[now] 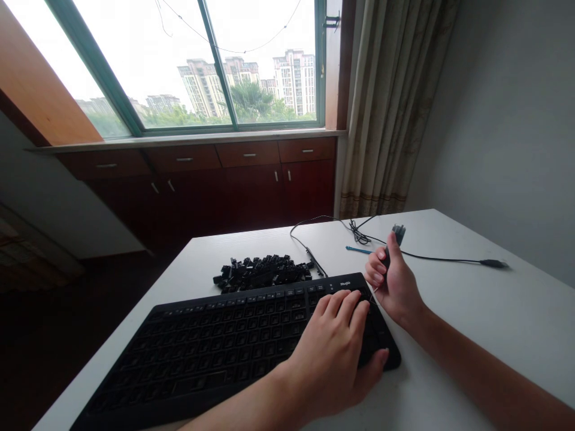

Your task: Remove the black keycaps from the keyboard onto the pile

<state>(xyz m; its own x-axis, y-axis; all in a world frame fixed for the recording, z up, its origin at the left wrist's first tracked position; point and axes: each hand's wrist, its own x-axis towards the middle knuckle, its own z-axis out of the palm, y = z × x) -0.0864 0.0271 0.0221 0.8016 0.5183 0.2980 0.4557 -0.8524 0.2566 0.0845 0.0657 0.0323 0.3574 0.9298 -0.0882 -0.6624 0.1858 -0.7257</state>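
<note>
A black keyboard point(251, 335) lies at a slant on the white table, many of its key positions showing no caps. My left hand point(336, 341) rests over its right end, fingers curved down onto the number-key area, thumb apart near the right edge; whatever lies beneath the fingertips is hidden. Beside the keyboard's upper right corner, my right hand point(395, 275) is wrapped round a dark-handled tool point(399, 230), thumb up along it. A thin metal part points down from this fist toward the left fingertips. Behind the keyboard sits a pile of loose black keycaps point(265, 271).
On the white table point(476, 311), a black cable point(440, 258) runs to the right, with a tangled coil point(359, 232) near the back edge. A thin blue tool point(358, 249) lies left of my right hand. Red-brown cabinets point(233, 191) stand below the window.
</note>
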